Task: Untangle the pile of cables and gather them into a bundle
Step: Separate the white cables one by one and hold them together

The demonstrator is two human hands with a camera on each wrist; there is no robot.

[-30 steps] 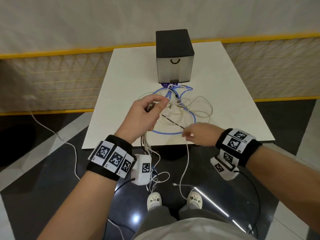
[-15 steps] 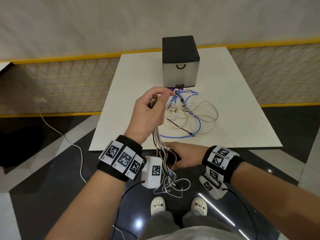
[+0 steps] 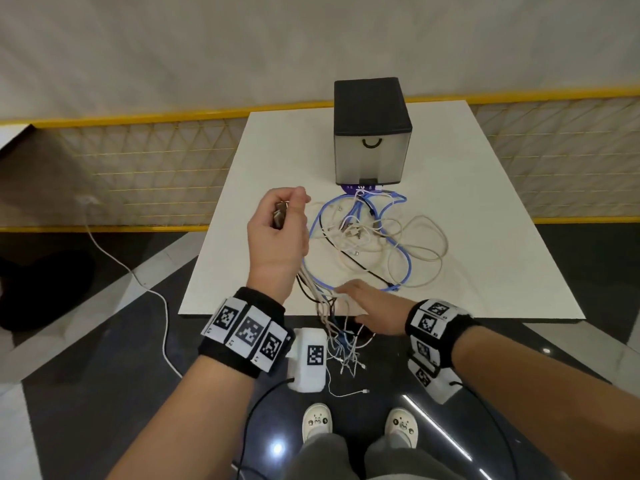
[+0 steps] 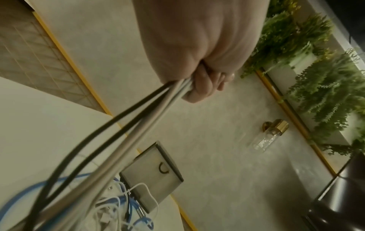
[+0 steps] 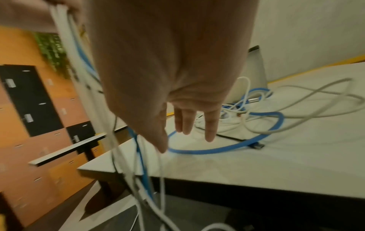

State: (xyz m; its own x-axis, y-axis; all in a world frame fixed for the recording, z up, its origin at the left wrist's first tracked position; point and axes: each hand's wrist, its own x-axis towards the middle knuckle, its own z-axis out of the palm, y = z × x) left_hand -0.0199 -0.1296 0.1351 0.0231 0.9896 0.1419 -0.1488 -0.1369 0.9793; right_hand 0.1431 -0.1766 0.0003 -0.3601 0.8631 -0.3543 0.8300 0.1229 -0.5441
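My left hand (image 3: 282, 220) is raised over the table's left part and grips a bundle of cable ends (image 3: 280, 213), their plugs sticking out of the fist. The left wrist view shows black and grey strands (image 4: 136, 125) leaving that fist (image 4: 197, 65). The strands hang (image 3: 329, 317) past the table's front edge, with loose plugs dangling below. My right hand (image 3: 360, 303) is at the front edge beside them, fingers (image 5: 210, 125) straight, holding nothing. A tangle of blue, white and black cables (image 3: 381, 244) lies on the table ahead.
A grey box with a black top and a handle (image 3: 372, 133) stands at the back of the white table (image 3: 502, 244), a purple tag under its front. A yellow-railed mesh fence runs behind. A white cord (image 3: 138, 277) trails over the dark floor at left.
My right hand let go of the white cable by the pile and came left to the hanging strands, fingers now straight. My left hand rose slightly with its bundle.
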